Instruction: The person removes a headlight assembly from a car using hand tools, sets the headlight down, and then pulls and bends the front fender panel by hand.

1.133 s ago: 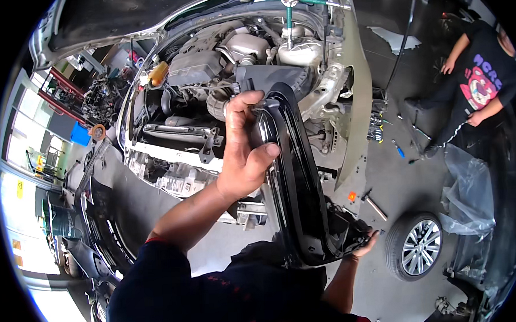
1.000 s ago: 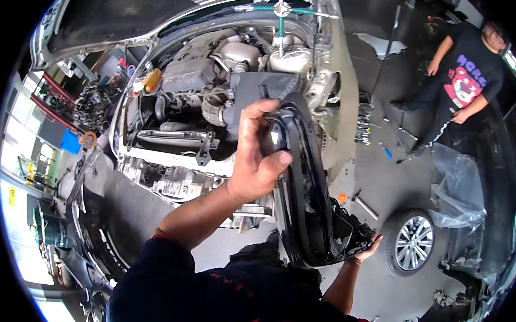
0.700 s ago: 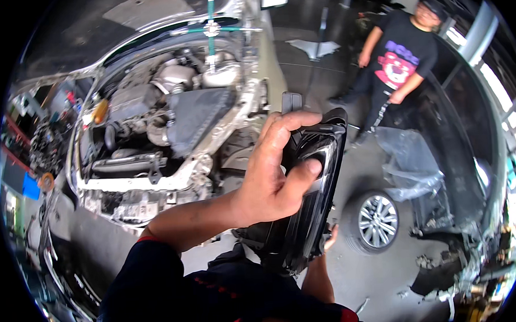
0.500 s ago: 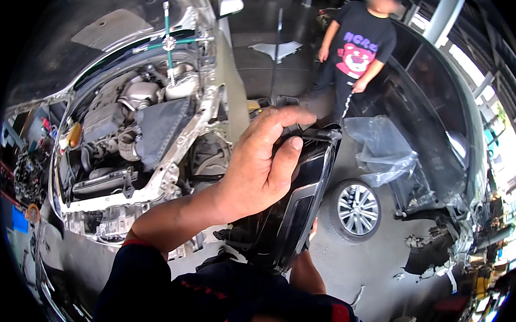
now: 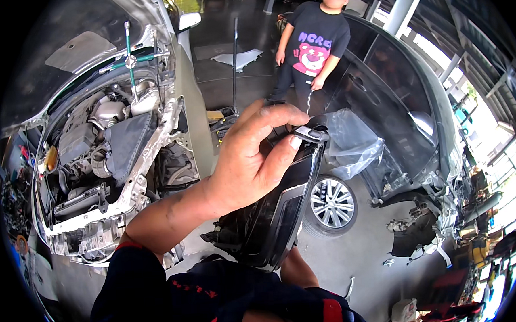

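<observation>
My left hand (image 5: pixel 249 155) is closed on the upper end of a glossy black, elongated lamp-like car part (image 5: pixel 275 218), with the thumb and bent fingers around that end. The part hangs tilted in front of me, its lower end near my body. My right forearm (image 5: pixel 297 268) rises from below behind the part, which hides that hand and its fingers. Left of the held part is a car with its bonnet up and engine bay (image 5: pixel 84 145) exposed, with a green cross-shaped bar tool (image 5: pixel 130 62) above it.
A co-worker (image 5: pixel 313 32) stands ahead, a twisted metal rod in one hand. At right are a dark car (image 5: pixel 405 97), crumpled clear plastic (image 5: pixel 352 139), a loose wheel (image 5: pixel 332 209) and torn black panels (image 5: pixel 410 229). A pale panel (image 5: pixel 239 58) lies beyond a pole.
My view has swung right and up, so the engine bay moved left in it. The held part has turned and tilted; my right fingers, visible earlier at its lower end, are now hidden.
</observation>
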A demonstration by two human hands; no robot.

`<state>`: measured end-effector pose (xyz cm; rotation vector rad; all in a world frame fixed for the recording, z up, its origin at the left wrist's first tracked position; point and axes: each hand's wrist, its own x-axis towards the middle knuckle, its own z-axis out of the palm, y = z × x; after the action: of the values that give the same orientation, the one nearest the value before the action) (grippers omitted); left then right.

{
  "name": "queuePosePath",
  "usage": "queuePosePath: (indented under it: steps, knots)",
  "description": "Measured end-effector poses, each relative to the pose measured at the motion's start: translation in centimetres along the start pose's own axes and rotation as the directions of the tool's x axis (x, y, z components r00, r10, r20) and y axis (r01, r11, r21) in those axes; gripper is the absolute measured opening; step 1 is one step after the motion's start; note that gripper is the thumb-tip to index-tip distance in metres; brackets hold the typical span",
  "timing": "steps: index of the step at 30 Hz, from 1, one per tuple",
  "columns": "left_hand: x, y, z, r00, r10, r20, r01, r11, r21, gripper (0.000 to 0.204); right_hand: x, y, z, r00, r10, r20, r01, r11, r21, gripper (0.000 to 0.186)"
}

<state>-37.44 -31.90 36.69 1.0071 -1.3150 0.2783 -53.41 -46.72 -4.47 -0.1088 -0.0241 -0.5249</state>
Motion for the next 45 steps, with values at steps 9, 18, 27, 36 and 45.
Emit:
queuePosePath:
  steps: [9, 18, 27, 36, 45]
  knots:
    - [0.3, -0.2, 2.2, 0.995, 0.060, 0.075, -0.061, 0.998, 0.001, 0.020, -0.6, -0.5, 0.2, 0.994, 0.014, 0.106, -0.020, 0.998, 0.055, 0.068]
    - [0.5, -1.7, 3.1, 0.992, -0.075, 0.104, 0.082, 0.995, -0.062, 0.012, -0.2, -0.9, 0.2, 0.985, 0.005, 0.170, -0.026, 0.993, 0.116, 0.076]
    - [1.3, -3.0, 4.1, 0.984, -0.141, 0.112, 0.158, 0.974, -0.161, 0.009, 0.4, -1.0, -0.1, 0.981, 0.009, 0.194, -0.038, 0.988, 0.147, 0.086]
    - [1.6, -4.5, 4.5, 0.984, -0.113, 0.140, 0.132, 0.982, -0.138, 0.007, 1.3, -2.1, -0.4, 0.982, 0.008, 0.187, -0.035, 0.989, 0.141, 0.096]
    - [1.9, -5.4, 4.7, 0.982, -0.127, 0.143, 0.144, 0.982, -0.120, 0.007, 1.8, -2.6, -1.1, 0.971, 0.007, 0.238, -0.054, 0.980, 0.189, 0.092]
